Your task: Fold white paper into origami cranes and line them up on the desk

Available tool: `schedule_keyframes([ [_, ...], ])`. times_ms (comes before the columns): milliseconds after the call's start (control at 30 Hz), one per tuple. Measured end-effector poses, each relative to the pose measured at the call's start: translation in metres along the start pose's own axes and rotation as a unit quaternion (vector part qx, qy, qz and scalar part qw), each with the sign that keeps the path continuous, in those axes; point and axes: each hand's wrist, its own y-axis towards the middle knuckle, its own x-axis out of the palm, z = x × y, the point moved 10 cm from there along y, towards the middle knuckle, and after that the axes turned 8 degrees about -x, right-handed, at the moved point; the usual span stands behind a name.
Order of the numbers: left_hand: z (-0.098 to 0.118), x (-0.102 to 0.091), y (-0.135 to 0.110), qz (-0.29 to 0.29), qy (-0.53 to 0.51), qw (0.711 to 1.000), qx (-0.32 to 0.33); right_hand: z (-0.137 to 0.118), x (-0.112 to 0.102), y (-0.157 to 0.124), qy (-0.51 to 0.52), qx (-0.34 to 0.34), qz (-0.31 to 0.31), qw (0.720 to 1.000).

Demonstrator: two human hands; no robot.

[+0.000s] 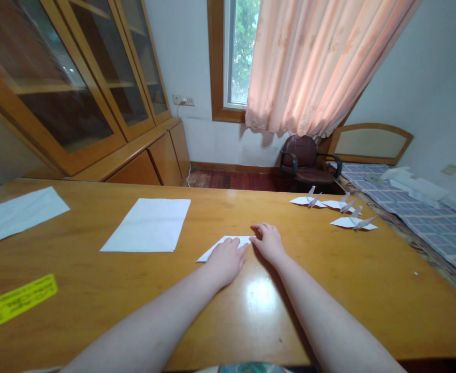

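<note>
A folded sheet of white paper (217,245) lies on the wooden table in front of me, its left point and upper edge showing. My left hand (226,260) rests palm down over its middle, fingers lying on the paper and hiding part of it. At the paper's right corner is my right hand (269,243). Its thumb touches or nearly touches that corner, while the forefinger is bent and apart from the thumb. I cannot make out the fold lines under the left hand.
Three folded paper cranes (354,223) stand at the table's back right. A stack of white paper (148,225) lies left of my hands, with another white sheet (21,215) farther left. A yellow strip (18,303) is at the left. Beyond are a chair (305,158) and a bed (402,191).
</note>
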Motion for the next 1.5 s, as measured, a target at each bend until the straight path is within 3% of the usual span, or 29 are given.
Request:
schedule_keyframes([
  [433, 0.001, -0.005, -0.006, -0.015, -0.007, 1.0, -0.008, 0.0, 0.0, 0.0, 0.011, 0.0, 0.006, 1.0],
  [633, -0.011, -0.009, -0.013, -0.07, -0.032, 0.997, -0.011, 0.001, 0.0, 0.0, 0.009, 0.002, 0.006, 1.0],
  [833, -0.017, -0.015, -0.02, -0.086, -0.025, 0.996, -0.001, 0.001, 0.001, 0.0, 0.002, 0.002, 0.003, 1.0],
  [1067, -0.013, -0.008, -0.032, -0.179, -0.027, 0.983, -0.007, 0.001, 0.001, 0.0, -0.006, 0.007, -0.01, 1.0],
  [1300, -0.012, -0.004, -0.038, -0.171, -0.001, 0.985, -0.039, 0.001, 0.002, 0.0, -0.006, 0.002, -0.007, 1.0],
  [1500, 0.005, 0.012, -0.036, -0.112, 0.045, 0.991, -0.064, 0.004, -0.001, -0.001, -0.007, 0.006, 0.008, 1.0],
])
